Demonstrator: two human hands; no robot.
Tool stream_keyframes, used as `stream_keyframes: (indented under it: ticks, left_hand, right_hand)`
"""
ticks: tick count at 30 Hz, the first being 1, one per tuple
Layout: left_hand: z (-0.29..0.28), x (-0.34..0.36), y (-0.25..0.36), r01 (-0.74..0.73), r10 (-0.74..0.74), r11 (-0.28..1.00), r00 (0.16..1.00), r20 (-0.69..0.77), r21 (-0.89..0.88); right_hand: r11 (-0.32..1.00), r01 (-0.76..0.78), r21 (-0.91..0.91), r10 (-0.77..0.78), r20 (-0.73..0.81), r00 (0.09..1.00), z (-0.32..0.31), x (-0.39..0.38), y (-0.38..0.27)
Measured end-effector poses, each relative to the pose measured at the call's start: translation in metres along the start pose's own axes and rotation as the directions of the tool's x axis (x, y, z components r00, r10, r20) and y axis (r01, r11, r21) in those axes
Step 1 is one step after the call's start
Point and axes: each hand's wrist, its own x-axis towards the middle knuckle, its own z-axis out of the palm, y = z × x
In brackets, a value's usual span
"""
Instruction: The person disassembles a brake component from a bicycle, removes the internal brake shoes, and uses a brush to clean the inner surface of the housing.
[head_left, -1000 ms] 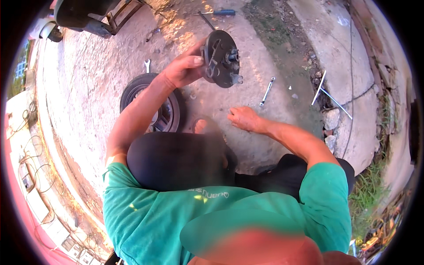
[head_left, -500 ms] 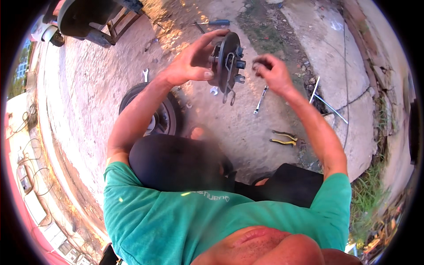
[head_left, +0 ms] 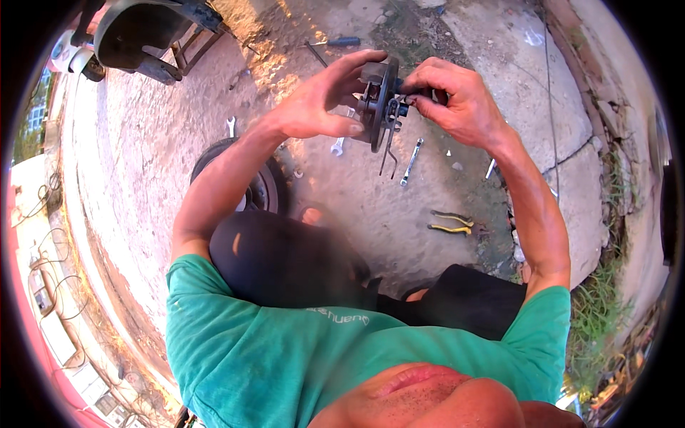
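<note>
My left hand [head_left: 317,100] grips a dark round metal brake plate [head_left: 376,107] by its rim, held up edge-on in front of me. My right hand [head_left: 457,100] pinches a small dark part [head_left: 407,107] on the plate's right face. Thin metal rods hang down from the plate's lower edge. Both forearms rise from my green shirt, above my dark-trousered knees.
On the concrete ground lie a small wheel with a tyre [head_left: 260,187], two spanners [head_left: 411,161], yellow-handled pliers [head_left: 451,222], a screwdriver [head_left: 341,43] and a wrench [head_left: 231,126]. A dark vehicle part on a frame [head_left: 146,36] stands at the upper left. Grass and broken slabs edge the right.
My right hand rose from the ground and came onto the plate's right face. My left hand lifted the plate higher and turned it edge-on.
</note>
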Motion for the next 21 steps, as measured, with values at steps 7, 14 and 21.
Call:
stream_keyframes:
  ticks: [7, 14, 21]
  left_hand:
    - [-0.003, -0.002, -0.007, -0.044, 0.041, 0.997, 0.998, 0.047, 0.067]
    - [-0.004, -0.004, -0.001, -0.062, 0.055, 0.989, 0.997, 0.054, 0.135]
    - [-0.003, -0.009, -0.001, -0.042, 0.043, 0.999, 0.998, 0.051, -0.027]
  right_hand:
    - [0.999, -0.004, 0.048, 0.0, 0.091, 0.996, 0.0, 0.003, -0.001]
    - [0.994, 0.058, 0.097, -0.07, 0.128, 0.989, 0.001, 0.008, 0.006]
    - [0.994, 0.022, 0.102, -0.036, 0.14, 0.99, -0.008, 0.013, -0.014]
